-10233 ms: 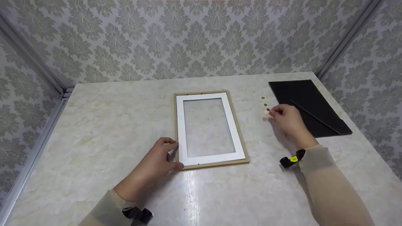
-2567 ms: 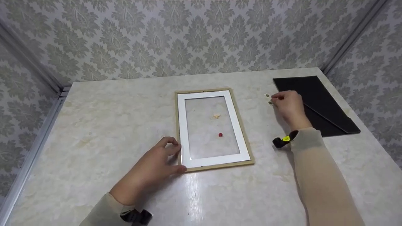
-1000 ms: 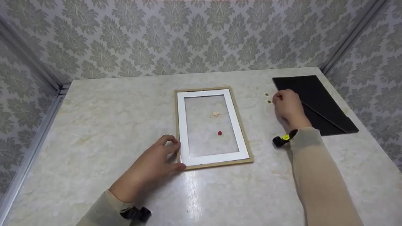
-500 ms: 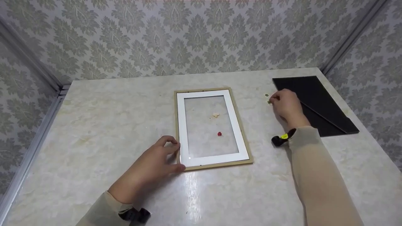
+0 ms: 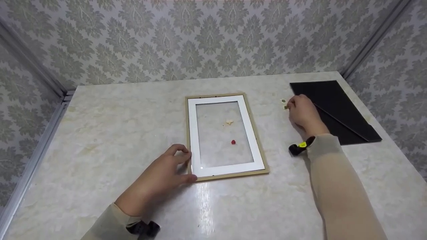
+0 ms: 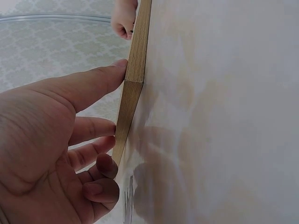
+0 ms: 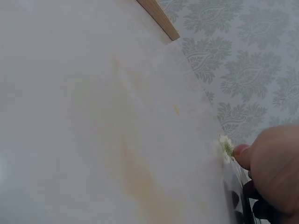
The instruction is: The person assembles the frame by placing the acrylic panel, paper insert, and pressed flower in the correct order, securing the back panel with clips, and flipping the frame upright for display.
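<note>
A wooden frame with a white mat lies on the table, a cream piece and a red piece inside its opening. At the frame's near left corner, the left hand has its thumb and a finger against the edge. The left wrist view shows the left hand touching the wooden side, its lower fingers curled. The right hand has its fingertips at the nearer of two small flowers. Up close, the right hand pinches the edge of a cream-and-green flower; its other fingers are mostly hidden.
The farther small flower lies just beyond the right fingertips. Black boards overlap at the table's right side, partly behind the right hand. Patterned walls rise behind and beside the marbled table.
Since the oldest frame, the cream and red pieces have come into the frame's opening. Over the last second, the right fingertips have shifted slightly at the nearer flower; the left hand has stayed in place.
</note>
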`<state>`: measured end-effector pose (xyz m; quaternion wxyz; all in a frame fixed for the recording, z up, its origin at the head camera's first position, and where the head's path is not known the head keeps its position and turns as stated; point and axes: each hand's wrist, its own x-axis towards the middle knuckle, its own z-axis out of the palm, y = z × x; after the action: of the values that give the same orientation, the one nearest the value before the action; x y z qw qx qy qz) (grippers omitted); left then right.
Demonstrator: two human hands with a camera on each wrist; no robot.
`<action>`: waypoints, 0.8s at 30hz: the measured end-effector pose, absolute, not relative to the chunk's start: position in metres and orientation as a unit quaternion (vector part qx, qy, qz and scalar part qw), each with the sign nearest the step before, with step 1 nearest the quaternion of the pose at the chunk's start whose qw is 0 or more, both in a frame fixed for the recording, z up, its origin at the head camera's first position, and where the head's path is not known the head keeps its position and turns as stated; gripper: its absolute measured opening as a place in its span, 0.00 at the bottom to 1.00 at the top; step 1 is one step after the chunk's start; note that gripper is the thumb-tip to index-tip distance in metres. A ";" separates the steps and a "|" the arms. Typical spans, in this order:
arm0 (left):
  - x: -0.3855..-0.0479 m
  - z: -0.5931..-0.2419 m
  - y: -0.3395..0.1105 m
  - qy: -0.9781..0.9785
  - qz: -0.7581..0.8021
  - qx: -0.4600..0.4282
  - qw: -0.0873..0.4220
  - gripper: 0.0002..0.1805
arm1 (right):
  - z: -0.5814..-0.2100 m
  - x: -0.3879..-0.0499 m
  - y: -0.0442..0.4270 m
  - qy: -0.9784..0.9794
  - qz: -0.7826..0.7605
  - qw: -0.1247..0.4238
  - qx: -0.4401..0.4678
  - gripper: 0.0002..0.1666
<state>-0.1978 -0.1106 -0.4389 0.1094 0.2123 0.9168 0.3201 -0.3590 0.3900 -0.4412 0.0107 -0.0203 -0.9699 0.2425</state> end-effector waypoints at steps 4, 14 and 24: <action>-0.198 -0.439 -0.110 0.918 0.318 0.214 0.102 0.42 | -0.439 -0.361 0.388 -0.959 0.282 0.026 -0.026 0.22; -0.198 -0.440 -0.112 0.921 0.311 0.213 0.094 0.42 | -0.431 -0.359 0.353 -0.910 0.412 0.010 -0.038 0.17; -0.195 -0.442 -0.109 0.924 0.303 0.220 0.084 0.40 | -0.414 -0.343 0.280 -0.903 0.427 -0.007 0.044 0.15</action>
<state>-0.1949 -0.1094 -0.4423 0.0844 0.2198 0.9235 0.3028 -0.3433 0.2800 -0.4139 -0.0073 0.0441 -0.9030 0.4273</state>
